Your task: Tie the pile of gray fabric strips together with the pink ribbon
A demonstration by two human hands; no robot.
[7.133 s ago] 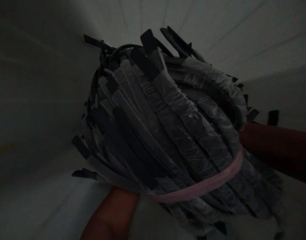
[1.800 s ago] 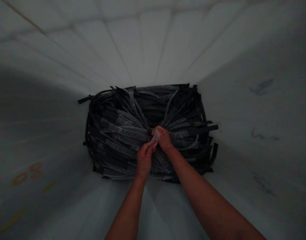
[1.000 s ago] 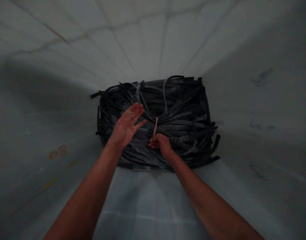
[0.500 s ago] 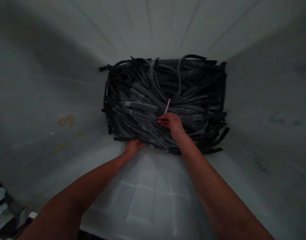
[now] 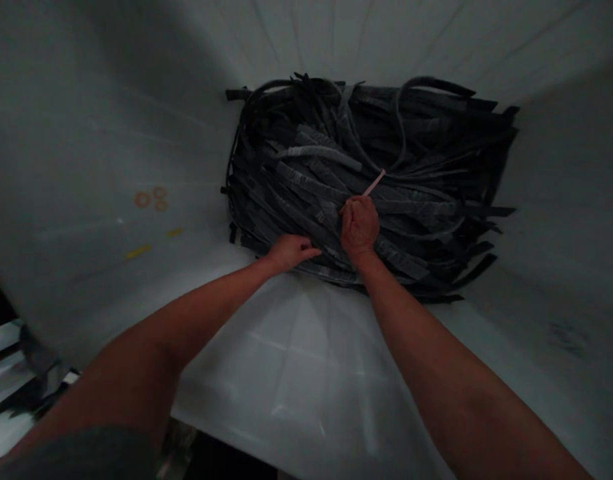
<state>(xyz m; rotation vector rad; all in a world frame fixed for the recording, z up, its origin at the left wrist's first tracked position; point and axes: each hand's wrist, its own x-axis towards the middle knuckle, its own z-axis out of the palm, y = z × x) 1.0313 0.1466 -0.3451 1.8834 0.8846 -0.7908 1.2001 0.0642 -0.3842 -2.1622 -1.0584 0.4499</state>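
Observation:
A large heap of dark grey and black strips (image 5: 326,180) lies at the bottom of a deep, pale bin (image 5: 306,347). Around a gathered bunch of strips near the middle runs a thin pink band (image 5: 375,183). My right hand (image 5: 360,223) is closed in a fist on the band's near end, which stretches taut toward the bunch. To its left, my left hand (image 5: 290,252) lies at the heap's front edge, thumb and forefinger apart over the strips. Its other fingers are mostly hidden.
Tall bin walls surround the heap on all sides. Orange ring marks (image 5: 151,199) and yellow marks (image 5: 139,251) show on the left wall. Beyond the near rim, at the lower left, are blurred white objects (image 5: 11,373).
My right hand has tightened into a fist and pulled the pink band nearer and leftward relative to the bunch. My left hand has moved up and right onto the strips. The view has shifted.

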